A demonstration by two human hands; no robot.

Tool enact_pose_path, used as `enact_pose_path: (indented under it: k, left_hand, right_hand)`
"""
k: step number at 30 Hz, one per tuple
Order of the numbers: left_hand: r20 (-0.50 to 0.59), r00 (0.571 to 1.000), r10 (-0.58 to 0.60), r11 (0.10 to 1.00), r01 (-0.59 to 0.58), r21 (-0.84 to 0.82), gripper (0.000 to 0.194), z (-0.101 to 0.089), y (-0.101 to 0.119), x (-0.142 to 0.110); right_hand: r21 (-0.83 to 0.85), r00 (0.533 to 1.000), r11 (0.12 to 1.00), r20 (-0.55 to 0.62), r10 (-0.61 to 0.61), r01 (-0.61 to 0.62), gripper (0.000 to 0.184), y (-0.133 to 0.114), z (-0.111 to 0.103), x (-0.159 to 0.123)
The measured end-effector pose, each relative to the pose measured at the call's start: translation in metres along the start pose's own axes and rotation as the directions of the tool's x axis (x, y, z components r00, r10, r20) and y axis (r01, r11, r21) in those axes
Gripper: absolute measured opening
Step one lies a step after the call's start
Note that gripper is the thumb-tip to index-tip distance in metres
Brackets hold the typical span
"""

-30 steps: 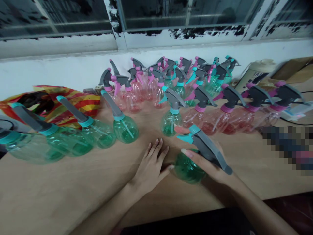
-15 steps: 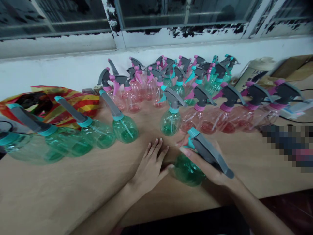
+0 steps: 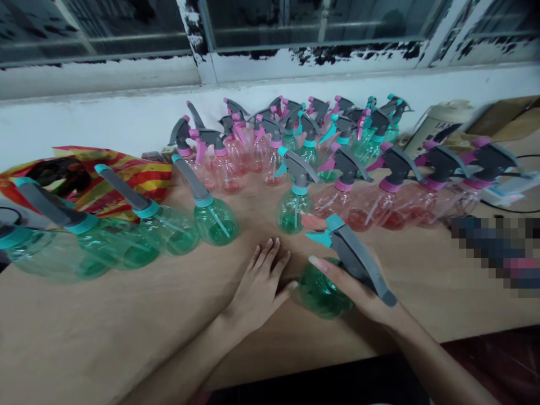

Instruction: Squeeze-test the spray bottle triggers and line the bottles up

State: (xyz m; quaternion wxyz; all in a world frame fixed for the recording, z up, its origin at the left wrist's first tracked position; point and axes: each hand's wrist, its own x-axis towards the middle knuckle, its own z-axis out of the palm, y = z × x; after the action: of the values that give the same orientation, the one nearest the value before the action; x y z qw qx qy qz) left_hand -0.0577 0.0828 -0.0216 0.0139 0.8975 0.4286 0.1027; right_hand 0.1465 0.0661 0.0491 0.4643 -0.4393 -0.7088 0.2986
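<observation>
My right hand [image 3: 358, 284] grips the neck of a green spray bottle [image 3: 323, 289] with a grey head and a turquoise nozzle and trigger. Its thumb lies along the near side, while the other fingers are partly hidden behind the head; some fingertips show beyond the trigger, apart from it. My left hand [image 3: 264, 281] rests flat on the wooden table [image 3: 169, 326], fingers stretched out, its thumb close to the bottle's base. Just beyond stands another green spray bottle [image 3: 294, 208], upright.
Several green spray bottles [image 3: 216, 222] line the left, before a red-and-yellow plastic bag [image 3: 139, 180]. Pink spray bottles [image 3: 392, 205] form a row at right; a mixed cluster [image 3: 253, 149] stands by the wall. A pale container [image 3: 441, 126] and cardboard [image 3: 506, 121] lie far right.
My right fingers pulled the trigger in half a second ago; now they are extended off it and the trigger stands out again. The left hand stays in place.
</observation>
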Motion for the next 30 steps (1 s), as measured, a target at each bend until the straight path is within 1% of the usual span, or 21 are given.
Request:
enact_pose_path:
  k: [4, 8, 11, 14, 16, 18, 19, 21, 23, 26, 28, 29, 30]
  left_hand:
    - [0.005, 1.000, 0.000, 1.000, 0.000, 0.012, 0.057, 0.000, 0.000, -0.001]
    - [0.004, 1.000, 0.006, 1.000, -0.006, 0.028, 0.057, 0.000, 0.000, -0.001]
    - [0.007, 1.000, 0.007, 1.000, -0.007, 0.027, 0.058, -0.001, 0.000, -0.001]
    - [0.017, 1.000, 0.004, 0.999, -0.004, 0.033, 0.057, -0.002, 0.001, 0.000]
    - [0.022, 1.000, 0.005, 0.999, -0.006, 0.041, 0.053, -0.002, 0.001, 0.000]
    - [0.015, 1.000, 0.009, 0.999, -0.009, 0.048, 0.049, -0.001, 0.001, -0.001]
    - [0.009, 1.000, 0.011, 0.999, -0.011, 0.049, 0.048, -0.001, 0.001, -0.001]
    - [0.000, 1.000, 0.016, 0.999, -0.016, 0.046, 0.046, 0.000, -0.001, -0.002]
    - [0.007, 1.000, 0.029, 0.999, -0.029, 0.037, 0.045, 0.001, -0.002, -0.002]
    - [0.011, 0.999, 0.044, 0.998, -0.044, 0.045, 0.046, 0.001, -0.002, -0.002]
    - [0.002, 0.999, 0.041, 0.997, -0.041, 0.060, 0.046, 0.000, -0.002, -0.002]
    - [0.001, 0.999, 0.041, 0.997, -0.041, 0.063, 0.046, -0.001, -0.002, -0.002]
    - [0.005, 0.999, 0.040, 0.997, -0.041, 0.063, 0.046, -0.001, -0.002, -0.002]
  right_hand:
    - [0.070, 0.999, 0.996, -0.016, 0.049, -0.048, 0.033, 0.003, 0.001, -0.001]
    - [0.065, 0.996, 0.995, -0.043, 0.073, -0.070, 0.018, 0.003, 0.002, -0.003]
    - [0.038, 0.997, 0.998, -0.057, 0.042, -0.040, 0.013, 0.000, 0.001, -0.003]
    - [0.024, 0.999, 1.000, -0.042, 0.021, -0.020, 0.011, -0.002, -0.001, -0.001]
    - [0.018, 0.999, 1.000, -0.028, 0.023, -0.023, 0.014, -0.003, -0.002, 0.001]
    - [0.011, 0.999, 1.000, -0.031, 0.015, -0.015, 0.020, -0.004, -0.002, 0.002]
    - [0.014, 0.999, 1.000, -0.037, 0.009, -0.008, 0.020, -0.004, -0.002, 0.003]
    - [0.021, 0.999, 1.000, -0.046, 0.003, -0.002, 0.013, -0.005, -0.001, 0.002]
    - [0.027, 0.999, 1.000, -0.031, 0.014, -0.014, 0.007, -0.006, -0.001, 0.001]
    - [0.030, 1.000, 0.999, 0.015, 0.013, -0.013, 0.007, -0.009, -0.001, 0.000]
    - [0.041, 0.999, 0.999, 0.028, -0.018, 0.017, 0.004, -0.011, -0.001, 0.001]
    - [0.045, 0.999, 0.998, 0.025, -0.033, 0.032, 0.006, -0.011, -0.001, 0.001]
    - [0.051, 0.999, 0.998, 0.022, -0.046, 0.045, 0.013, -0.012, -0.001, 0.001]
